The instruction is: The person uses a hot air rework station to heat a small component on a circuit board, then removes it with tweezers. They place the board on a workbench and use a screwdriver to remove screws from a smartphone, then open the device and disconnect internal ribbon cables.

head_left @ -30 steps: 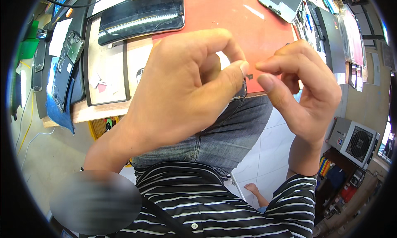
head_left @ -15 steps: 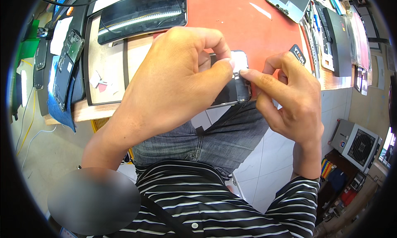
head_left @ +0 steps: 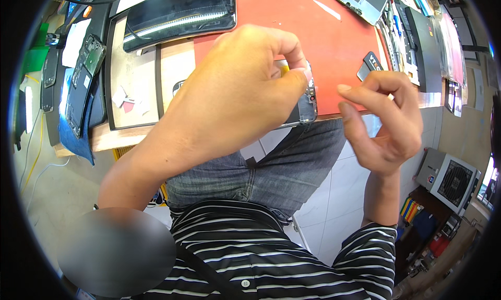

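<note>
An opened phone [head_left: 307,110] lies at the table's front edge, mostly hidden beneath my left hand [head_left: 250,83]. Its right end shows small parts along the rim, and a dark corner peeks out left of my wrist. My left thumb and index finger are pinched together over that right end; what they hold, if anything, is covered. A bit of yellow shows behind them. To the right of the phone, my right hand [head_left: 386,120] hovers clear of it, thumb and index fingertips apart, the other fingers curled. A tiny white spot shows among those curled fingers; I cannot make out what it is.
A red mat [head_left: 292,18] covers the table. A large dark phone screen [head_left: 180,18] lies on a tray [head_left: 134,65] at left, near another opened phone [head_left: 83,86]. A phone part [head_left: 365,2], a black card [head_left: 372,61] and several tools [head_left: 399,34] lie right.
My right hand has drawn back from the phone, down and to the right, and its thumb and index finger have parted. My left pinch has shifted slightly right and up.
</note>
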A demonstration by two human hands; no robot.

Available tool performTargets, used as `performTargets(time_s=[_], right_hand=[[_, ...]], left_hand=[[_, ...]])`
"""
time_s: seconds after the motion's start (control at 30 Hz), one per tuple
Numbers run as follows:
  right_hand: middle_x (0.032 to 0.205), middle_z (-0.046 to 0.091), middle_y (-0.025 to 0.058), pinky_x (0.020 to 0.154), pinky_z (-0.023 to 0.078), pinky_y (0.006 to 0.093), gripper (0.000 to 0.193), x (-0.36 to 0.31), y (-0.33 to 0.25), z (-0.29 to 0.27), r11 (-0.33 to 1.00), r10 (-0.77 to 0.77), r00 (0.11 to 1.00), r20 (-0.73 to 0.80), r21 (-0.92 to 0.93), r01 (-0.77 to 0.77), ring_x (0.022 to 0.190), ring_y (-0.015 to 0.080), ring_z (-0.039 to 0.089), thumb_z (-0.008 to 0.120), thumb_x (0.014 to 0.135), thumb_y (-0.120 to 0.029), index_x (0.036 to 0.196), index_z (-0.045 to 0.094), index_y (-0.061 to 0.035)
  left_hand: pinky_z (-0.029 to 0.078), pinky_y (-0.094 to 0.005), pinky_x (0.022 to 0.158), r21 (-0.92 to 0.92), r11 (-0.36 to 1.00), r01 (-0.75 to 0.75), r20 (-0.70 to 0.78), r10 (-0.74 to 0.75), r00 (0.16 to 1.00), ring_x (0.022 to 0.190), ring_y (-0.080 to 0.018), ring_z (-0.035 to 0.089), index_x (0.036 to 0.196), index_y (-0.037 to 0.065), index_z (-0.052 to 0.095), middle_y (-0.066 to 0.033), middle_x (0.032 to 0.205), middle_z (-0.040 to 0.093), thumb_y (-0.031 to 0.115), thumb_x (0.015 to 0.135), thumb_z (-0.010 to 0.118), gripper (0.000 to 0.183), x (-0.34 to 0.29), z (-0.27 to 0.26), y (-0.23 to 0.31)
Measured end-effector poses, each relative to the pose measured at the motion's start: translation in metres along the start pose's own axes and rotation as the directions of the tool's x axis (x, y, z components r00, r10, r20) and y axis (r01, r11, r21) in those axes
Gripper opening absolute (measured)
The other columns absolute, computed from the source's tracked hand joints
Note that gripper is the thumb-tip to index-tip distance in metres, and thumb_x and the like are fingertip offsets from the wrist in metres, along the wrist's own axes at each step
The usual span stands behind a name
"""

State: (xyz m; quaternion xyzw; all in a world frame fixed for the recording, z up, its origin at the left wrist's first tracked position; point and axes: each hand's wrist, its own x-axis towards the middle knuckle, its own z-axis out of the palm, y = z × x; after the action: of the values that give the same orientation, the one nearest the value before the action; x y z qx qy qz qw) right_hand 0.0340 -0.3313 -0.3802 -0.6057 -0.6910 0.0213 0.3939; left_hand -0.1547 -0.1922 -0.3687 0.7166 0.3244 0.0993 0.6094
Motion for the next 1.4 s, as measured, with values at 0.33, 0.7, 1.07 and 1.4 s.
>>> performTargets(time_s=[0.33,0.7,1.07,1.4], right_hand=[[0.089,0.060,0.0058,0.058,0.036,0.0264,0.042,-0.013,0.001,0.013,0.999,0.002,0.998,0.063,-0.046,0.001,0.070,0.0129,0.052,0.072,0.065,0.009,0.102,0.083,-0.0072],[0.094,0.056,0.0080,0.055,0.044,0.0263,0.041,-0.016,0.005,0.017,0.999,0.039,0.991,0.128,-0.001,-0.039,0.071,0.0140,0.056,0.072,0.069,0.015,0.104,0.082,-0.0025],[0.087,0.057,0.0054,0.054,0.041,0.0291,0.041,-0.016,0.001,0.015,0.991,-0.022,0.990,0.136,-0.128,0.040,0.073,0.0174,0.052,0.078,0.070,0.010,0.107,0.083,-0.0069],[0.089,0.059,0.0063,0.054,0.044,0.0267,0.040,-0.014,0.004,0.013,0.996,-0.025,0.988,0.151,-0.078,0.037,0.074,0.0161,0.054,0.078,0.071,0.012,0.106,0.082,-0.0060]], left_hand=[[0.026,-0.0284,0.047,0.164,0.986,0.036,-0.035,-0.030,0.999,0.048,-0.0028,0.038,0.092,0.001,0.066,0.0055,0.052,0.046,0.014,0.099,0.065,0.015,0.001,0.014,0.008],[0.027,-0.0307,0.046,0.317,0.948,0.012,-0.012,-0.008,1.000,0.046,-0.0050,0.039,0.089,-0.001,0.065,0.0026,0.050,0.045,0.013,0.098,0.066,0.016,0.006,0.010,0.012],[0.040,-0.0319,0.048,0.686,0.595,-0.420,0.080,0.512,0.855,0.049,-0.0186,0.055,0.101,0.005,0.070,-0.0055,0.056,0.052,0.004,0.090,0.074,0.012,0.004,-0.010,-0.014],[0.042,-0.0360,0.045,0.815,0.396,-0.422,0.218,0.466,0.858,0.048,-0.0176,0.051,0.132,0.019,0.072,0.0008,0.061,0.043,0.003,0.079,0.070,0.055,-0.021,-0.004,-0.023]])
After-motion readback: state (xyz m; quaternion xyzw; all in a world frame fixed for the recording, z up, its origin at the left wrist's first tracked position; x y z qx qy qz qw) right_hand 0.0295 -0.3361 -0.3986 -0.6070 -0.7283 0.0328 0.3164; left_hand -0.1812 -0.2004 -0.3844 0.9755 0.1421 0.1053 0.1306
